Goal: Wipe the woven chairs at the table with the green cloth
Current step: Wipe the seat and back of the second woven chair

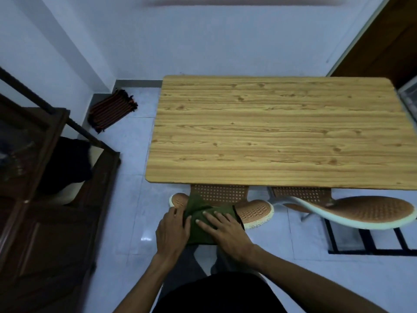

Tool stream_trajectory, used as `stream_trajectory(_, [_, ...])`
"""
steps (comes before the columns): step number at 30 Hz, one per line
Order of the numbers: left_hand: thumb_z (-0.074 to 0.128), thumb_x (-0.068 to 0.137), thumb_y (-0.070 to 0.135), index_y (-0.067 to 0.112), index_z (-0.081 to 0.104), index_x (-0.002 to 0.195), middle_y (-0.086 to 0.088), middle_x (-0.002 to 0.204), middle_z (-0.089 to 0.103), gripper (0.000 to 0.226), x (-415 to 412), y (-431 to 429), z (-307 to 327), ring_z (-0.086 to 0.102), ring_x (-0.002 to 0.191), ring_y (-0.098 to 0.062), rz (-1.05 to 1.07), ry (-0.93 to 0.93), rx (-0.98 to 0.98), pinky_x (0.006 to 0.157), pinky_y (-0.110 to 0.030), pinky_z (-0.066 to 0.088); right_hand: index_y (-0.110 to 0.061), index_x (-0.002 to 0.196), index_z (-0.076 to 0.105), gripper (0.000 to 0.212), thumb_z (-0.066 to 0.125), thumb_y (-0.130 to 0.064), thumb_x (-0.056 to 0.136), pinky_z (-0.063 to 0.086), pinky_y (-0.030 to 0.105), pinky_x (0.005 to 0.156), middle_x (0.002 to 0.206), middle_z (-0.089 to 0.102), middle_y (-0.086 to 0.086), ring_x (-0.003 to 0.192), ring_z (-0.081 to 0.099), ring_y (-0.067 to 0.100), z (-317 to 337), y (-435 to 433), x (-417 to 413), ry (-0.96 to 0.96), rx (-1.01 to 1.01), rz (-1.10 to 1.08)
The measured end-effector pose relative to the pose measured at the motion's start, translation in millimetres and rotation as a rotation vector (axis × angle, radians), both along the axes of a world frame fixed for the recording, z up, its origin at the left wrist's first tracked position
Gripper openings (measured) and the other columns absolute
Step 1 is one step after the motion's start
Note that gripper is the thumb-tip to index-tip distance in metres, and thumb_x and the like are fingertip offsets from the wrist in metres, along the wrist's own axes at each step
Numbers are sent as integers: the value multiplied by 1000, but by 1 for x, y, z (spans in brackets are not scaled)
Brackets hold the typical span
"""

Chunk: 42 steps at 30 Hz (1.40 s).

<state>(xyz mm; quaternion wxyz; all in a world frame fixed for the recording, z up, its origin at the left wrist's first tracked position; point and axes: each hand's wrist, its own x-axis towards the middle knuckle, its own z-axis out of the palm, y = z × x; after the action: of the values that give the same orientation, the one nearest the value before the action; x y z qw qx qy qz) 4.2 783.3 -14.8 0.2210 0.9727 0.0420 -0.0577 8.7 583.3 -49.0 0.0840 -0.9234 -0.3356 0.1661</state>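
Observation:
Two woven orange-brown chairs with pale rims are pushed under the wooden table [270,132]. The left chair [255,211] has the green cloth [200,213] draped over the top of its backrest. My left hand [172,231] grips the cloth's left side against the backrest. My right hand [223,231] lies flat on the cloth with fingers spread, pressing it down. The right chair [372,211] stands untouched beside it, its seat partly hidden under the table.
A dark wooden cabinet [45,199] stands at the left. A striped folded mat [112,110] leans in the far corner. A black-lined floor mat [372,240] lies under the right chair. A brown door [388,41] is at the far right.

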Motion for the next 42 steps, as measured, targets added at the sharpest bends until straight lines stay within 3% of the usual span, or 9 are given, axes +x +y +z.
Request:
stream_trajectory(7, [64,92,16,12,57,126,-11,127,59,34,23,85,-3,54,113,-27,-28,23,-135,88,-31,40,-34,157,14,91,69,-33,85,47,65,89,163,25,12,120,52,52,-13,99,23,84,-83,-94])
stream_trajectory(11, [57,96,16,13,53,132,-9,134,56,36,33,126,-16,51,119,-25,-75,21,-188,95,-32,41,-24,158,17,67,49,-26,99,42,63,93,165,9,18,122,44,56,-9,165,53,135,-248,-185])
stream_trajectory(16, [50,98,24,13,51,136,-6,137,56,39,42,149,-26,49,124,-19,-113,42,-228,101,-27,38,-5,147,43,50,44,-20,100,44,73,85,149,33,33,125,40,58,-18,224,98,286,-584,-237])
stream_trajectory(21, [55,98,17,15,53,135,-3,138,55,37,47,154,-14,48,127,-17,-101,-3,-240,102,-26,37,-7,154,27,56,35,-31,104,40,70,96,155,33,21,136,35,48,-24,245,121,337,-783,-76])
stream_trajectory(25, [46,99,19,12,54,132,-6,134,57,34,51,149,-9,49,124,-20,-95,-43,-267,102,-29,38,-8,149,39,51,45,-25,101,43,66,92,154,30,28,126,41,54,-17,223,95,199,-617,-133])
stream_trajectory(30, [51,99,17,11,51,135,-12,137,56,37,47,118,-14,51,124,-28,-214,29,-236,100,-38,45,-28,152,36,73,61,-21,83,50,55,91,160,34,8,119,56,47,-8,128,18,-3,-139,-126])
stream_trajectory(33, [45,98,32,11,44,143,-12,148,47,50,31,85,-16,42,137,-30,-392,78,-178,111,-45,37,-30,158,20,85,45,-9,79,36,62,108,164,23,4,139,41,42,-6,53,-21,-122,-149,-139])
stream_trajectory(37, [42,96,52,11,28,152,-13,159,30,71,9,60,-41,24,147,-33,-638,152,3,119,-51,24,-25,154,33,80,30,-2,78,21,69,112,161,30,7,147,25,41,7,-23,-48,-138,-216,-373])
stream_trajectory(42, [47,93,60,10,13,156,-15,165,11,88,6,59,-51,1,152,-32,-695,137,92,121,-54,12,-15,155,33,61,49,-31,98,21,66,113,163,24,11,151,14,38,5,0,-68,-126,-68,-602])
